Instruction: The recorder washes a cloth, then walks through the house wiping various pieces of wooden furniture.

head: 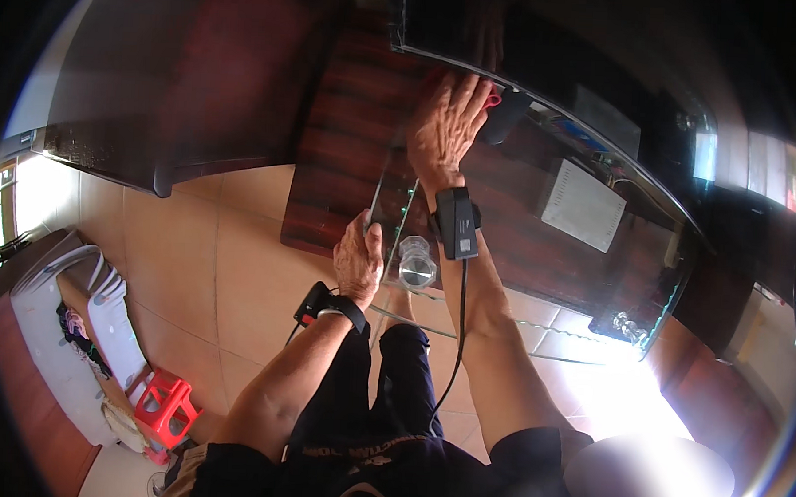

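Observation:
My right hand [446, 127] lies nearly flat, fingers pointing away, under the lower edge of a glossy black television screen [553, 62]. Beside its fingertips shows a bit of red cloth [493, 98]; most of the cloth is hidden beneath the hand. Lower and to the left, my left hand [359, 260] grips the edge of a glass shelf [391, 211], thumb uppermost. Between my forearms, a clear faceted glass support [417, 269] stands at the front of the glass. Below is a dark reddish wooden TV stand [342, 146]. Both wrists wear black devices with cables.
A pale vented box [583, 204] sits on the stand at the right, near cables. A dark glossy cabinet [178, 92] rises at the left. On the tiled floor [171, 252] are a red plastic stool [166, 408] and a sofa with a pale cover [42, 319].

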Tool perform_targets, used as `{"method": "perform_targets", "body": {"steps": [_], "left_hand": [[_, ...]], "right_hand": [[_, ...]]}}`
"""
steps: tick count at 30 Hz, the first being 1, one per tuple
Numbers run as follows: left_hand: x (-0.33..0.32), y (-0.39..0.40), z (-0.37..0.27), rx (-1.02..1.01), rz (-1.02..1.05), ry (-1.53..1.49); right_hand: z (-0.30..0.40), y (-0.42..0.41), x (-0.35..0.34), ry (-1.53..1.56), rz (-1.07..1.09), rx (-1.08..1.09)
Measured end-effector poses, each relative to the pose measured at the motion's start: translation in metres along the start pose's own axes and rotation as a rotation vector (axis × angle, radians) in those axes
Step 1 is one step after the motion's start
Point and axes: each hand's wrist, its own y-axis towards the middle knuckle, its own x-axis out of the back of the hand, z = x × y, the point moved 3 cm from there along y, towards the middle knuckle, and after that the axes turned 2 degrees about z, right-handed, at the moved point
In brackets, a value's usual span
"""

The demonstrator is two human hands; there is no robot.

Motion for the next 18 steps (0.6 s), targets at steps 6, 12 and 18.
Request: {"method": "perform_targets", "body": {"steps": [6,12,18], "left_hand": [[0.005,0.002,-0.003,0.032,0.019,-0.129],[0.001,0.002,0.003,-0.101,-0.064,-0.285],[0.012,0.004,0.01,-0.087,-0.043,-0.366]], "right_hand": [[-0.007,0.022,-0.017,-0.079,-0.038,0.048],[0.007,-0.058,0.012,0.091,0.082,0.29],[0.001,-0.182,0.07,0.148,0.311,0.237]]}}
